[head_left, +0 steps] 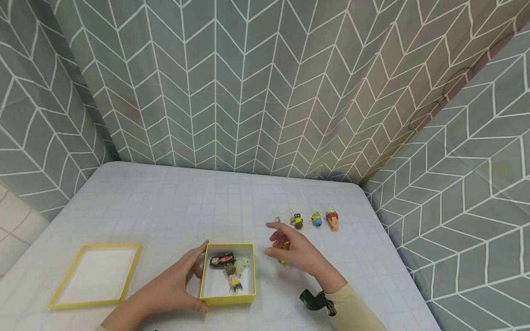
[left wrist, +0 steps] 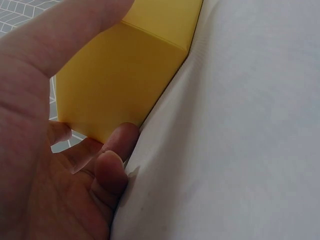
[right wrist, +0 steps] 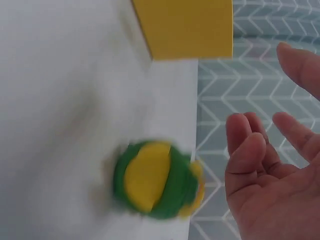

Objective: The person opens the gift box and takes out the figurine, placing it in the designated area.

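Left hand [head_left: 174,285] grips the near-left corner of the open yellow cardboard box [head_left: 227,299], thumb and fingers curled on its wall; small figures already lie inside. Right hand [head_left: 296,253], fingers spread and holding nothing, hovers over a green-and-yellow toy figure [right wrist: 155,180] on the white tabletop [head_left: 165,207]. Judged step: picking up the next figure; closing cleanly on it comes next. Beyond, four small figures [head_left: 316,219] in a row; yellow lid [head_left: 95,275] far left.

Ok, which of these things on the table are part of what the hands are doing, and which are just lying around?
In hand:
left hand gripping the yellow box
figures in the box
right hand open over the green and yellow toy

Lying about:
yellow lid
row of small figures
table
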`<state>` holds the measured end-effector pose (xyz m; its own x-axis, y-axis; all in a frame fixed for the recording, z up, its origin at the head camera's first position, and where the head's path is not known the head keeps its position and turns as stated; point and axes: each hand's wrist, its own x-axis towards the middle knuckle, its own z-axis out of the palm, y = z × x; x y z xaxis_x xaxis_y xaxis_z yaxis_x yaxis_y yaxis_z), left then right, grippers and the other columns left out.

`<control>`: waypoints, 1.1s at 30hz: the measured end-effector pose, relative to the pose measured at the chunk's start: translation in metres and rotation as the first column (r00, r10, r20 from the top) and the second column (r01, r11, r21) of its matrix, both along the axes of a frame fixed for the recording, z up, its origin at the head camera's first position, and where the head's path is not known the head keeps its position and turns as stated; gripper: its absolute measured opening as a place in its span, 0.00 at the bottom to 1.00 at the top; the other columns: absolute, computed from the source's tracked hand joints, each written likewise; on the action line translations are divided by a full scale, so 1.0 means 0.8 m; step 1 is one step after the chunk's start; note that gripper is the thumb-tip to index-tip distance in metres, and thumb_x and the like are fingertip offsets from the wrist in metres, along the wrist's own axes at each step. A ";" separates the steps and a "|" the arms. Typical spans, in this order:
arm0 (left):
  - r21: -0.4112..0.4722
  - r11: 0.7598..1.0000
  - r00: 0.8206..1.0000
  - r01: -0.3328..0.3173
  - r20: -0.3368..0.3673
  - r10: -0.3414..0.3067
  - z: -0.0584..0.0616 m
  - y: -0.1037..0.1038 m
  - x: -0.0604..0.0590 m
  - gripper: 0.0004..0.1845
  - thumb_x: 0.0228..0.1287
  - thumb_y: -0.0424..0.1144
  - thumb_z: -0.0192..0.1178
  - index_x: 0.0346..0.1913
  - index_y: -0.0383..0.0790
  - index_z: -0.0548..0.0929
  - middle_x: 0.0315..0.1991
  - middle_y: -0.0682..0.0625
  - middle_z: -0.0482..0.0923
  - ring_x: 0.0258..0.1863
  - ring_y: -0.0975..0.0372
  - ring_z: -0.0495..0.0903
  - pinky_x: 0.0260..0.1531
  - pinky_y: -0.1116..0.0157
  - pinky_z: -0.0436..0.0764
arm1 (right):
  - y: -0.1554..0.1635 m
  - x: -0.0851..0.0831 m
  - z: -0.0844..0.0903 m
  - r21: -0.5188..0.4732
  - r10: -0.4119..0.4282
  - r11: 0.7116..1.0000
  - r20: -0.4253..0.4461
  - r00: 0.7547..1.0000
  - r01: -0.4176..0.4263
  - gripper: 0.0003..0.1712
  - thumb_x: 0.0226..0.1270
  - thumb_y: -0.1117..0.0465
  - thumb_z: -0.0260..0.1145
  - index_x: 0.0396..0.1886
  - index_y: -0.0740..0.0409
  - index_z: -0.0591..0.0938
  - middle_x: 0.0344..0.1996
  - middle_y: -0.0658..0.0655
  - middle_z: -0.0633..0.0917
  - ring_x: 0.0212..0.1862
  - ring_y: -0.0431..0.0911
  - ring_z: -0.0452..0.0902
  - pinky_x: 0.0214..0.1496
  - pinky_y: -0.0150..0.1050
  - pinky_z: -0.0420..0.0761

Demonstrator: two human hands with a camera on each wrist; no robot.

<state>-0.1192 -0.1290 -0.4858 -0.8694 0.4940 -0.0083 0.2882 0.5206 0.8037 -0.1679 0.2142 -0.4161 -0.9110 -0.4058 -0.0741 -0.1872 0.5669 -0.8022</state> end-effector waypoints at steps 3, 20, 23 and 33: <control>0.003 1.000 1.000 0.001 0.005 -0.001 0.000 0.000 0.000 0.74 0.30 0.63 0.80 0.80 0.46 0.45 0.42 0.56 0.71 0.29 0.65 0.69 0.29 0.68 0.71 | -0.013 0.001 0.004 -0.001 0.055 0.998 -0.003 0.998 -0.055 0.37 0.62 0.47 0.73 0.70 0.49 0.72 0.49 0.56 0.81 0.48 0.45 0.78 0.45 0.39 0.77; 0.020 1.000 1.000 0.003 -0.020 -0.002 -0.002 -0.002 0.002 0.73 0.31 0.64 0.80 0.80 0.46 0.47 0.42 0.56 0.71 0.31 0.65 0.70 0.29 0.69 0.71 | -0.076 0.004 0.016 0.170 0.388 0.914 -0.095 0.917 -0.369 0.27 0.63 0.53 0.73 0.61 0.50 0.80 0.48 0.46 0.82 0.47 0.36 0.77 0.44 0.33 0.78; 0.021 1.000 1.000 0.003 -0.025 -0.002 -0.004 -0.003 0.002 0.73 0.31 0.64 0.80 0.80 0.47 0.46 0.41 0.57 0.71 0.30 0.65 0.69 0.29 0.69 0.70 | -0.085 0.005 0.014 0.230 0.434 0.882 -0.058 0.899 -0.411 0.27 0.61 0.53 0.75 0.60 0.49 0.81 0.48 0.44 0.82 0.47 0.35 0.77 0.45 0.32 0.77; 0.025 1.000 0.998 0.016 -0.059 -0.014 -0.005 -0.005 0.003 0.73 0.31 0.64 0.80 0.80 0.47 0.46 0.42 0.58 0.71 0.31 0.66 0.70 0.30 0.69 0.70 | -0.112 0.016 0.004 0.518 0.504 0.754 -0.063 0.862 -0.403 0.31 0.51 0.49 0.80 0.58 0.40 0.83 0.49 0.39 0.78 0.47 0.31 0.72 0.48 0.31 0.74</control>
<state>-0.1171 -0.1330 -0.4896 -0.8605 0.5065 0.0556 0.3432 0.4955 0.7979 -0.1553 0.1244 -0.4133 -0.6443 -0.7336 -0.2161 -0.6372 0.6713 -0.3786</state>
